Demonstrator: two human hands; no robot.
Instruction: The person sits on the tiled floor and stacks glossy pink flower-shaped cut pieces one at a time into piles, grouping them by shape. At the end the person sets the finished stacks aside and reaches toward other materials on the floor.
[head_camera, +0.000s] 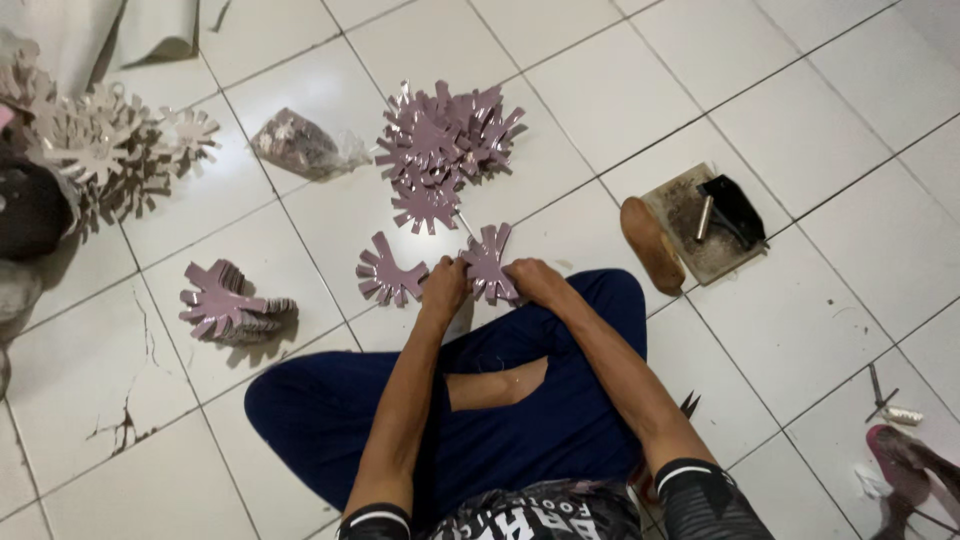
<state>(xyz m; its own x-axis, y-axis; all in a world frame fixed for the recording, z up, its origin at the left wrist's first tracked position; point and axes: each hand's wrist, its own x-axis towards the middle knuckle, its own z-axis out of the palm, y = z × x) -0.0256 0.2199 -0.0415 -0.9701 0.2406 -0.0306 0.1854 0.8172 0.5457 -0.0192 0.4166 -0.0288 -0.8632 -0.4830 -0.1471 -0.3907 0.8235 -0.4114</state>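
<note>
I sit cross-legged on a white tiled floor. My left hand (443, 283) and my right hand (530, 281) both grip a mauve die-cut piece with finger-like tabs (488, 262), held just above my knees. A matching single piece (387, 273) lies flat on the tile just left of my left hand. Beyond it, a heap of the same mauve pieces (445, 140) sits further out.
A small stack of mauve pieces (225, 305) lies at left. Pale cut-outs (110, 150) pile up at far left, next to a clear plastic bag (300, 145). At right lie a board with a black tool (715, 220), a wooden block (650, 245) and loose tools (885, 400).
</note>
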